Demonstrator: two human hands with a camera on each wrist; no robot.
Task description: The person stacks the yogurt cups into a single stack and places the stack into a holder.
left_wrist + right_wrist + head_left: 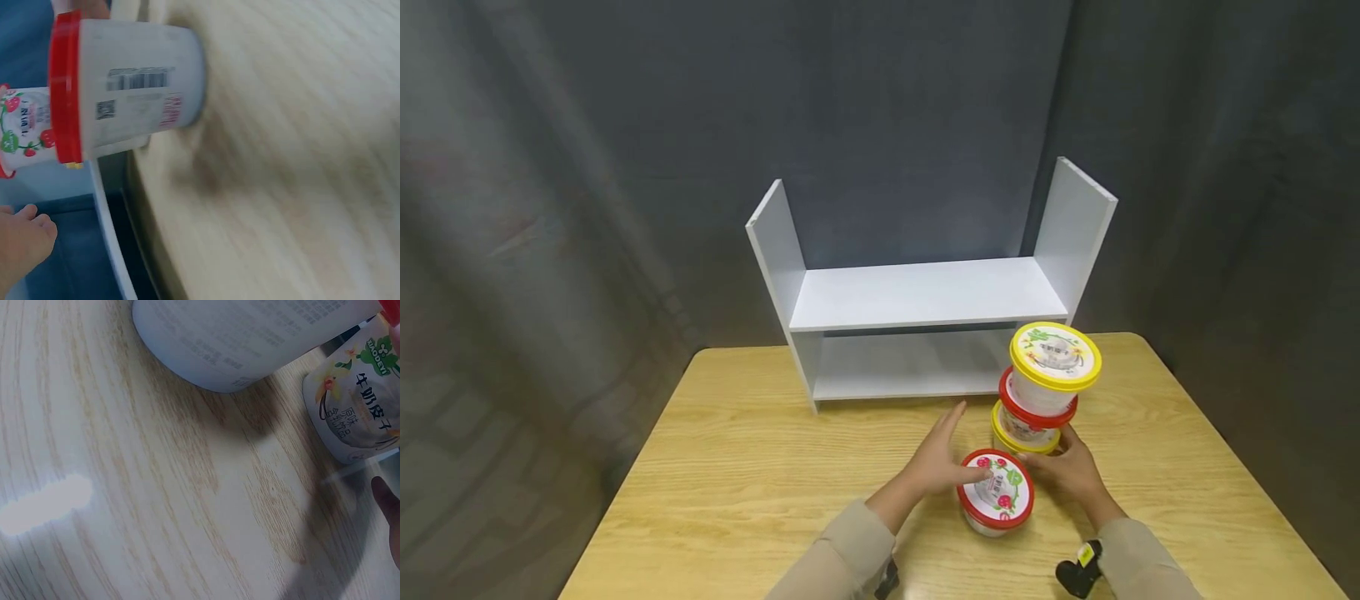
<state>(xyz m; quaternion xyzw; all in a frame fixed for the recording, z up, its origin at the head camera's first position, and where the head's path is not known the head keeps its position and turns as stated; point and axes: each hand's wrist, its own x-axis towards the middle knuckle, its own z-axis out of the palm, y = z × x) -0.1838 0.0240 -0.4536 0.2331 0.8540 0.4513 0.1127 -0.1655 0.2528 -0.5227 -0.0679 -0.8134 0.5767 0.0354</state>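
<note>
Grey curtain (887,108) backs the scene; a wood-grain surface (722,508) fills the lower frame, a white shelf unit (928,292) standing at its centre rear. A stack of three tubs stands right of centre: yellow-lidded tub (1054,358) on top, red-lidded tub (1032,404) between, yellow-lidded base tub (1024,437) beneath. Just in front, lower centre-right, sits a strawberry-print tub (996,493) with a red lid.

Handling, as judged: light, fairly stiff plastic, smooth enough to slip; the stack could topple if pushed high. Take hold around the wall below the lid, and steer the stack from its base. Appearance: white tapered walls; red fruit and green leaves on the front lid; barcode and QR code on its side.

Left hand (937,463): fingers apart, thumb over the front lid, contact uncertain. Right hand (1073,473): fingers spread beside the base tub; whether the thumb presses it cannot be told.
</note>
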